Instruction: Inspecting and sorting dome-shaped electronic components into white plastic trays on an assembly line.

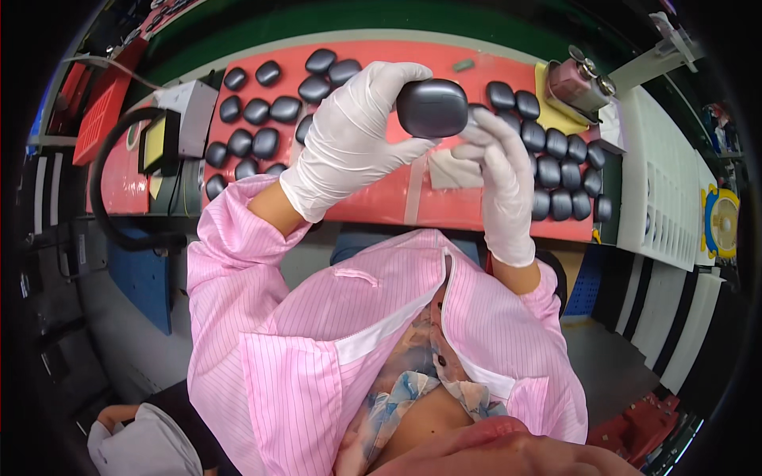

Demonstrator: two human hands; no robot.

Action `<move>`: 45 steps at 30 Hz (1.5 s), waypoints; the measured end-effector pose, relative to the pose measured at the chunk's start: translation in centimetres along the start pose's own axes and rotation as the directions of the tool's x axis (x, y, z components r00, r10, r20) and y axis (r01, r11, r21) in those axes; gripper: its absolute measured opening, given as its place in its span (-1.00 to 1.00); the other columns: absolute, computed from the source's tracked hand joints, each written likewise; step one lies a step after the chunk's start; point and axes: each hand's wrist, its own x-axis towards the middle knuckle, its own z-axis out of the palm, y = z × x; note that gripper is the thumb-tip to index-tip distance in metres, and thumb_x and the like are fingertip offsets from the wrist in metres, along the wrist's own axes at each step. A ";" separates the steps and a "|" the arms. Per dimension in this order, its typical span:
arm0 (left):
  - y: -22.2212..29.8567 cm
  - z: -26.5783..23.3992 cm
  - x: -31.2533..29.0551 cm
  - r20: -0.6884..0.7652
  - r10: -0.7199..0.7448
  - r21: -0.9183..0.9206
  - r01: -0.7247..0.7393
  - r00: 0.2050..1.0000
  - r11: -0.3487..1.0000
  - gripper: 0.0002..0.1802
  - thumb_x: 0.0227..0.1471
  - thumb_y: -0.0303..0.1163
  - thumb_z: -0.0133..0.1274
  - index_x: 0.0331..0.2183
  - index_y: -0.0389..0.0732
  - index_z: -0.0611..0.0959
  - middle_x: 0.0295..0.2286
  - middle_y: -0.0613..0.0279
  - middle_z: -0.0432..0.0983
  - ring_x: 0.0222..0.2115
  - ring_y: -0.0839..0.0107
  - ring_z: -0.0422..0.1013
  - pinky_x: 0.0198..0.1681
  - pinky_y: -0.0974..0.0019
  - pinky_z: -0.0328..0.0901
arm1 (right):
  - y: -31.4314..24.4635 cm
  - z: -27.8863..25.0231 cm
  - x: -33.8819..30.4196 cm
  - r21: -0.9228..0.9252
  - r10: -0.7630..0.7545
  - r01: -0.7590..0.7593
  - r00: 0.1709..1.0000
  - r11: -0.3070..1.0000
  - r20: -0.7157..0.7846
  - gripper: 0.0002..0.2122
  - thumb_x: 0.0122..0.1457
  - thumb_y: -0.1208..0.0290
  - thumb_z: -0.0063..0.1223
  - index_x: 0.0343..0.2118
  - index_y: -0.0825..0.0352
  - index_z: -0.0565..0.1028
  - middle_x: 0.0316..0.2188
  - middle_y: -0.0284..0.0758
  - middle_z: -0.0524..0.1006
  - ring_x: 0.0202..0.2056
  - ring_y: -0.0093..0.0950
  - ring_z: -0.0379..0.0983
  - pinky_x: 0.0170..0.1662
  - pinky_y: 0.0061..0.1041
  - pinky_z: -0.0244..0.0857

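Note:
My left hand (pixel 341 139), in a white glove, grips a glossy dark grey, rounded case (pixel 432 109), like an earbud charging case, between thumb and fingers. The case is raised above the red-topped table, its broad face turned up. At the right edge of the case, my right hand (pixel 506 178), also gloved in white, has its fingers bent and apart; whether the fingertips touch the case I cannot tell. Below the case, a folded white cloth (pixel 454 170) lies on the table.
Similar dark cases lie in groups on the red mat (pixel 361 206), left (pixel 256 110) and right (pixel 570 174). A ring-shaped lamp (pixel 107 170) and white box (pixel 194 119) stand left. Pink bottles (pixel 573 79) on a yellow sheet, a white slotted rack (pixel 663 174) and a small fan (pixel 721 222) are right.

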 end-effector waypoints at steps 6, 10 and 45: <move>2.8 0.6 -6.2 -0.053 -0.154 -0.089 0.149 0.987 0.985 -0.35 -0.36 -0.37 0.35 -0.12 -0.14 0.46 -0.29 0.19 0.45 -0.27 0.27 0.44 -0.21 0.30 0.37 | 0.2 3.4 -1.9 0.117 0.034 -0.057 0.981 0.992 0.190 -0.40 0.04 0.21 0.13 0.10 0.43 0.24 -0.01 -0.25 0.37 -0.02 -0.49 0.32 0.08 -0.50 0.17; 4.0 1.4 -8.3 -0.253 -0.065 0.229 0.125 0.965 0.965 -0.29 -0.35 -0.44 0.30 -0.04 -0.10 0.44 -0.19 0.08 0.27 -0.24 0.17 0.36 -0.23 0.27 0.33 | 1.0 4.3 -3.0 0.047 0.052 -0.059 0.989 0.997 0.139 -0.48 0.04 0.46 0.08 0.11 0.35 0.26 -0.02 -0.29 0.37 0.01 -0.52 0.30 0.10 -0.52 0.14; 0.3 3.4 -12.9 0.304 -0.716 -0.878 0.477 0.628 0.046 -0.64 -0.10 -0.53 0.21 -0.22 -0.39 0.48 -0.37 0.13 0.52 -0.37 0.50 0.47 -0.28 0.47 0.36 | 5.1 4.7 -1.3 -0.358 -0.211 0.237 0.971 0.903 0.110 -0.77 0.14 0.41 -0.06 -0.17 0.37 0.47 -0.20 -0.33 0.45 -0.12 -0.52 0.35 -0.01 -0.50 0.17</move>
